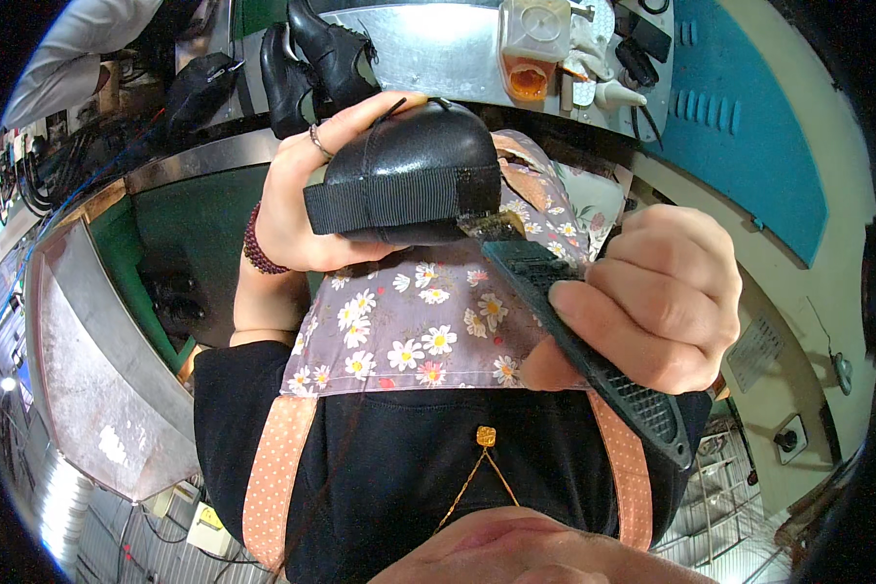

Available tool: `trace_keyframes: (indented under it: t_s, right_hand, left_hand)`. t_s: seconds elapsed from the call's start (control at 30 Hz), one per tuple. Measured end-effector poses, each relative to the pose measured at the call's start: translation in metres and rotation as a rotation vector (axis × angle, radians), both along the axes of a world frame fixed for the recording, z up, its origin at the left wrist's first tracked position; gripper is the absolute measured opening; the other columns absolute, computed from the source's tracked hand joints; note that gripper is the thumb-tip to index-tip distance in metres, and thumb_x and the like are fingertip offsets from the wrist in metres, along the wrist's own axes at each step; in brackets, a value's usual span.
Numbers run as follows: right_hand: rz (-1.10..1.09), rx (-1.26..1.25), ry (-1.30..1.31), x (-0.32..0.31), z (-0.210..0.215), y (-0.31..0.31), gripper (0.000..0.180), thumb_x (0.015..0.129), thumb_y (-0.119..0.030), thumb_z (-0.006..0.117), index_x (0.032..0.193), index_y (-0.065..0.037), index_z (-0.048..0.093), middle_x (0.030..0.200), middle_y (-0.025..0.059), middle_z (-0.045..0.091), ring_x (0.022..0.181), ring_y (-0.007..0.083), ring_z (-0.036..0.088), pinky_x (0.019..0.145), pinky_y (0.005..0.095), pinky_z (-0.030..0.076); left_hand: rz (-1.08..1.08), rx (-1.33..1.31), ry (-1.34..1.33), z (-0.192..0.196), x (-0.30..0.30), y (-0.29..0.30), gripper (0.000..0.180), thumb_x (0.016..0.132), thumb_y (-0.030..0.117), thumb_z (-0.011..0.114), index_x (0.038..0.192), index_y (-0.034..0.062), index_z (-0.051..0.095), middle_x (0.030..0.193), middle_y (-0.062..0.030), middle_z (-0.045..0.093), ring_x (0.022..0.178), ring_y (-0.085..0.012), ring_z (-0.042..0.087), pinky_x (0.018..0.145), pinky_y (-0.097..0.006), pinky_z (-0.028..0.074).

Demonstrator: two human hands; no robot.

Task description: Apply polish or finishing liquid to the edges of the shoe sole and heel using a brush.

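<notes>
Shoe [409,136]: up off the desk, in front of the wearer's chest, rounded end toward my feed. A black ribbed band [389,201] wraps across it. Left hand [297,190] grasps the shoe from its side, fingers wrapped round it top and bottom.

Right hand [657,302] clenches a dark brush [538,280], handle slanting down to the right, thumb and fingers closed on it. The bristles [496,227] look to be touching the band's right end, near its lower edge. Pressure I can't tell.

My read: step in hand is brushing that end of the band. Whether the bristles carry anything wet, I can't tell from here. Next move, I'd judge, calls for a firm left grip and short, light strokes along the band's edge; then a turn of the shoe if the far side wants the same. Risk: the hard brush head scuffing the glossy black upper.

Further out: floral apron [409,311] right under the shoe. Beyond it the metal desk [428,49], with a pair of black shoes [326,58] at left, an amber jar [529,80] and a clear tub [537,29] at right. Blue panel [740,117] past that. Someone's white sleeve [78,49] at upper left.
</notes>
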State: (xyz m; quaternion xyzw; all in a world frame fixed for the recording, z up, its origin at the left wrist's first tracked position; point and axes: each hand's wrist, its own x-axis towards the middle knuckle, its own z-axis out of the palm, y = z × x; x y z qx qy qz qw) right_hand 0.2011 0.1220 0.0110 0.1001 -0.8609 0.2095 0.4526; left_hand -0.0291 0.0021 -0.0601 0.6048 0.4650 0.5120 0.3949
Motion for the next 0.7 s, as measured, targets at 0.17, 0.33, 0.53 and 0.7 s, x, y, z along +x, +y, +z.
trace_keyframes:
  t_s: [0.17, 0.33, 0.53, 0.7]
  right_hand:
    - [-0.141, -0.039, 0.046, 0.0007, 0.0013, -0.0027, 0.04, 0.071, -0.036, 0.08, 0.078, -0.001, 0.062, 0.062, 0.0045, 0.055, 0.048, 0.015, 0.049, 0.04, 0.0267, 0.036]
    - [-0.047, -0.054, -0.008, 0.0017, 0.0023, -0.002, 0.04, 0.071, -0.036, 0.079, 0.077, -0.001, 0.062, 0.062, 0.0038, 0.055, 0.048, 0.0151, 0.049, 0.041, 0.0269, 0.037]
    - [-0.128, -0.053, -0.006, 0.0032, 0.0037, -0.0038, 0.041, 0.071, -0.039, 0.079, 0.076, -0.003, 0.061, 0.059, 0.003, 0.055, 0.048, 0.0153, 0.05, 0.043, 0.0273, 0.038]
    - [0.036, -0.129, -0.043, 0.0034, 0.0041, 0.0028, 0.042, 0.072, -0.04, 0.078, 0.079, -0.002, 0.061, 0.062, 0.004, 0.055, 0.049, 0.0152, 0.048, 0.043, 0.0278, 0.038]
  left_hand:
    - [0.004, -0.011, -0.006, 0.0005, 0.0009, 0.0012, 0.087, 0.06, 0.026, 0.082, 0.131, -0.0076, 0.044, 0.123, -0.0213, 0.057, 0.114, -0.0282, 0.058, 0.098, -0.035, 0.043]
    - [0.004, -0.039, 0.001, 0.0014, 0.0011, 0.0026, 0.086, 0.06, 0.027, 0.081, 0.13, -0.0076, 0.045, 0.123, -0.0215, 0.057, 0.114, -0.0285, 0.058, 0.098, -0.035, 0.043]
    - [0.0, 0.002, 0.001, -0.002, 0.0011, 0.004, 0.086, 0.061, 0.027, 0.081, 0.131, -0.0076, 0.044, 0.124, -0.0223, 0.056, 0.115, -0.0295, 0.057, 0.098, -0.035, 0.043]
    - [0.009, -0.02, -0.027, -0.0017, 0.0012, 0.0028, 0.087, 0.062, 0.03, 0.08, 0.131, -0.0078, 0.044, 0.125, -0.0221, 0.056, 0.116, -0.0296, 0.057, 0.098, -0.035, 0.043]
